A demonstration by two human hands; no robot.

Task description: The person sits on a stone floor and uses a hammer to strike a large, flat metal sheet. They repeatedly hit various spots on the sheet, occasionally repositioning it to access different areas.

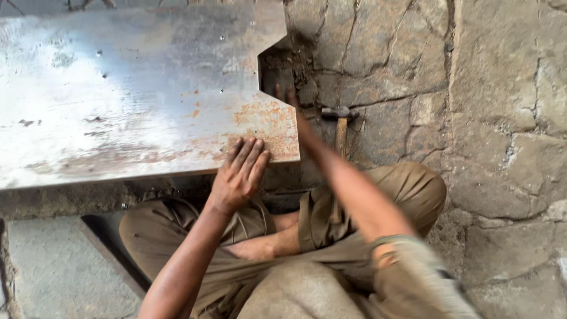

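- The left hand (241, 172) lies flat, fingers spread and open, pressing on the near edge of a metal sheet (130, 94), close to the sheet's lower right corner at the middle of the frame; it grips nothing.
- The right hand (289, 97) reaches up just right of centre, blurred, its fingertips at the dark notch (274, 71) cut into the sheet's right edge. I cannot tell whether it is closed or whether it holds anything.
- The sheet fills the upper left of the frame, bright and scuffed, with orange rust (266, 118) gathered near the corner beside the left hand.
- A hammer (339, 127) lies on the stone just right of the right forearm, its head (335, 111) toward the top of the frame, its wooden handle running down and partly hidden behind the arm and knee.
- The person sits cross-legged in brown trousers (407, 189), knees under the near edge of the sheet; a bare foot (260, 245) shows between the legs.
- Cracked stone slabs (502, 118) cover the right half of the frame and the ground behind the notch.
- In the lower left, a dark flat strip (112, 254) runs diagonally across a pale slab (53, 272), partly hidden by the left knee.
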